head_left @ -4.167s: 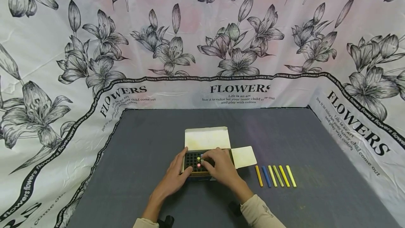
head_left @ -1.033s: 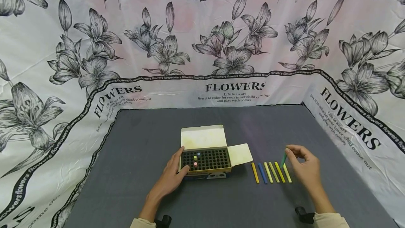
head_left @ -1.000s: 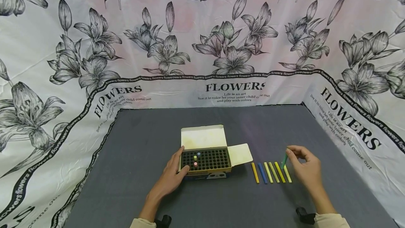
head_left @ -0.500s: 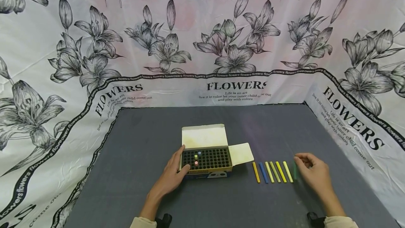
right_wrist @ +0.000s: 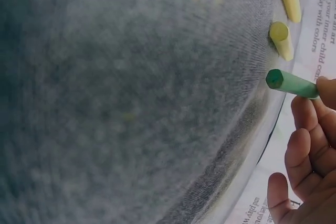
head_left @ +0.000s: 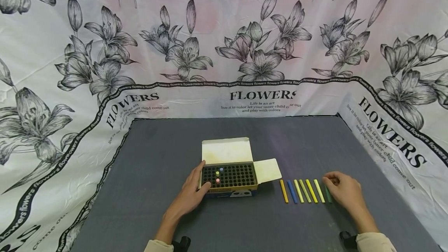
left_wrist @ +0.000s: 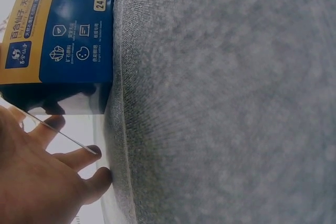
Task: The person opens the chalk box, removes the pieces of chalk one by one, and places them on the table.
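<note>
At the right end of a row of chalk sticks, my right hand [head_left: 346, 191] pinches a green chalk stick [head_left: 328, 194]. The right wrist view shows this chalk [right_wrist: 291, 83] between thumb and finger, lying close to the table cloth. My left hand [head_left: 189, 195] holds the left end of an open chalk box [head_left: 229, 194], thumb at the front corner and forefinger at the back. In the left wrist view its other fingers [left_wrist: 79, 158] are spread beside the box. Yellow-green [head_left: 217, 174], pink [head_left: 217, 181] and blue [head_left: 221, 170] chalks stand in the box's holes.
Orange [head_left: 284, 191], blue [head_left: 292, 191] and several yellowish chalks [head_left: 310, 191] lie parallel on the grey table [head_left: 168, 143]. The box's lid [head_left: 226, 151] and side flap [head_left: 267, 170] are folded out. A flower-printed cloth [head_left: 196, 100] surrounds the table.
My right hand has left the box with the green chalk, moved right past the row, and lowered it beside the last yellow stick. The left hand keeps its place on the box.
</note>
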The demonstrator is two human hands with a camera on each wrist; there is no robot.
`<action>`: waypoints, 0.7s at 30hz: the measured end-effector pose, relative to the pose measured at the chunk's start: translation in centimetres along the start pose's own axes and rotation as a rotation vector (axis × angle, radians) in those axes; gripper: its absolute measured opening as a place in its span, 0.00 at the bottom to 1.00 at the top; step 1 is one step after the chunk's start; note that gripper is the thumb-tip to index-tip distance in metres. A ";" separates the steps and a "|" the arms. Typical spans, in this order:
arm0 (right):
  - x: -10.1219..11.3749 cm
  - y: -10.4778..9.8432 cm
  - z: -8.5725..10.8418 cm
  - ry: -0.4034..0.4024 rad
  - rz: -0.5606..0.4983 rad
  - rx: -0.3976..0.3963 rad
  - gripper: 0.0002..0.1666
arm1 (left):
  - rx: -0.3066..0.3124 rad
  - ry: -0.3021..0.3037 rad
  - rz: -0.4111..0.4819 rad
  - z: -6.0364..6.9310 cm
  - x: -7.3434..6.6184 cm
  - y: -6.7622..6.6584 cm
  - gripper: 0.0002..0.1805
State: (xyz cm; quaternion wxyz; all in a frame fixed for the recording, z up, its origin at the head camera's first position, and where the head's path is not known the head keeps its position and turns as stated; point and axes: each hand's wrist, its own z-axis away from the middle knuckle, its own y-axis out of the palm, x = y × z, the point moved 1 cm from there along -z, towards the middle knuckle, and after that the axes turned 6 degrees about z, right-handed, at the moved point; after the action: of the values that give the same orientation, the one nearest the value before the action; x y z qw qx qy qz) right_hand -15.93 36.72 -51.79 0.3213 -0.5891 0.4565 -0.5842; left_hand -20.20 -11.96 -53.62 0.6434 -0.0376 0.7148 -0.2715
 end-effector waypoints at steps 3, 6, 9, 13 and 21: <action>-0.2 0.2 -0.2 0.006 0.014 0.027 0.17 | -0.002 0.003 -0.002 0.1 0.0 0.0 0.40; -0.4 0.4 -0.4 0.002 0.038 0.033 0.16 | -0.003 0.000 0.001 0.1 0.0 0.0 0.40; -0.5 0.6 -0.7 0.006 0.052 0.043 0.16 | -0.002 -0.004 0.005 0.0 0.0 0.0 0.40; -0.4 0.6 -1.0 0.016 0.069 0.072 0.16 | 0.001 -0.004 0.005 0.0 0.0 0.0 0.40; -0.1 0.6 -1.4 0.024 0.098 0.111 0.15 | 0.006 -0.002 0.017 -0.1 0.0 0.0 0.40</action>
State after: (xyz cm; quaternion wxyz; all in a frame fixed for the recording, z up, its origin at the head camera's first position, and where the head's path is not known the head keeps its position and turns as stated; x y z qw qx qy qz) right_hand -17.42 36.84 -52.22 0.3762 -0.5403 0.4553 -0.5994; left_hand -20.25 -11.93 -53.60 0.6466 -0.0299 0.7135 -0.2682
